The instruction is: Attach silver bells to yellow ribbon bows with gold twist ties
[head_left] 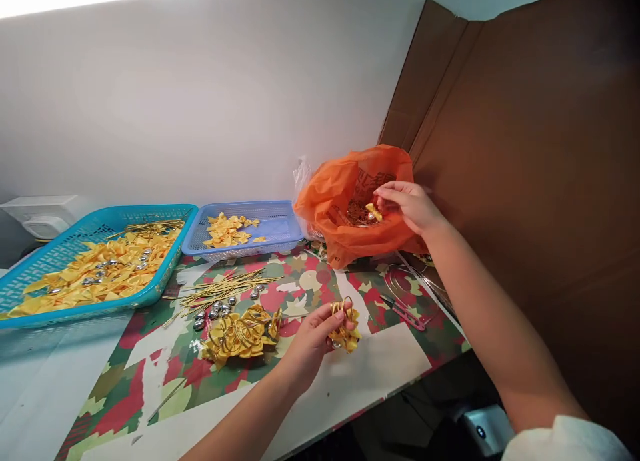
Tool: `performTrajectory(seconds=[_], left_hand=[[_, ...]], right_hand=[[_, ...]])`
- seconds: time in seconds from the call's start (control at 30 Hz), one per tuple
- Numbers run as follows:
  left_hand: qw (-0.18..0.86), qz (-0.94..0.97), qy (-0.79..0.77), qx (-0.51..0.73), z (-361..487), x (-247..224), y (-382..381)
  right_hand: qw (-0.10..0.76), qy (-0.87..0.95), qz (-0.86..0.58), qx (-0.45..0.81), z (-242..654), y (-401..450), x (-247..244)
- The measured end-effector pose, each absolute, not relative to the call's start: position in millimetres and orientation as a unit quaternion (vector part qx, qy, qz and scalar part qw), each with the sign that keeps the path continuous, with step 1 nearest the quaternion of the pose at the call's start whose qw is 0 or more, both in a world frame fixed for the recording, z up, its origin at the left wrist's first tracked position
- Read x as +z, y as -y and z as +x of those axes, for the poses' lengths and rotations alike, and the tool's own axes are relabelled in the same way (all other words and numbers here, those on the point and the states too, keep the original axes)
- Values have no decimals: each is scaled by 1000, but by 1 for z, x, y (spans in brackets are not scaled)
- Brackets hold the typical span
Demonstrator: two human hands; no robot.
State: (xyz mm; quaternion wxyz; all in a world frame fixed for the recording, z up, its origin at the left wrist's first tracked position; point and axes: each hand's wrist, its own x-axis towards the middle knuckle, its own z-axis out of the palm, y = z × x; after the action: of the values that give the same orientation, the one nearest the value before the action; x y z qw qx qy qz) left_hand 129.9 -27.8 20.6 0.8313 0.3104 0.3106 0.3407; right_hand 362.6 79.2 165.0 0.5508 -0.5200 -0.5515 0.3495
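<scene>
My left hand [323,334], low over the table, is closed around a bunch of yellow ribbon bows [350,338] with curled gold wire ties. At the mouth of an orange plastic bag [345,171], my right hand [407,204] has its fingertips pinched together. Just below them hangs one yellow bow [373,211] with a silver bell; its contact with the fingers is too small to make out fully. Dark reddish and gold bits lie inside the bag. Left of my left hand is a pile of yellow bows [240,338] with looped gold wires.
A teal basket [175,268] full of yellow bows and bells stands at left, beside a blue basket [277,229] with fewer bows. Gold wire ties [220,291], silver bells [215,311] and pink-handled snips [407,314] lie on the patterned tabletop. Cardboard [530,148] rises at right.
</scene>
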Motion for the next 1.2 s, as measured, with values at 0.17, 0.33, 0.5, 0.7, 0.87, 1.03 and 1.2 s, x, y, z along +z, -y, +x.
performTrajectory(seconds=[0.17,0.33,0.5,0.7,0.87,1.03,1.2], left_hand=[[789,319,-308,425,128,26,23],[780,302,-319,445,128,30,21],[789,286,-304,451,129,31,22],[791,273,-290,465,127,37,22],[787,263,-306,467,129,36,23],[760,312,-326,468,129,31,24],[753,326,-319,473,130,30,26]], right_hand=[[466,529,-484,518,333,-35,152],[431,571,-482,505,317,-14,138],[408,619,-474,475,314,-3,133],[377,626,-503,461,308,7,130],[370,623,-496,479,300,14,127],[368,635,-464,496,295,20,128],[366,635,-465,498,294,24,129]])
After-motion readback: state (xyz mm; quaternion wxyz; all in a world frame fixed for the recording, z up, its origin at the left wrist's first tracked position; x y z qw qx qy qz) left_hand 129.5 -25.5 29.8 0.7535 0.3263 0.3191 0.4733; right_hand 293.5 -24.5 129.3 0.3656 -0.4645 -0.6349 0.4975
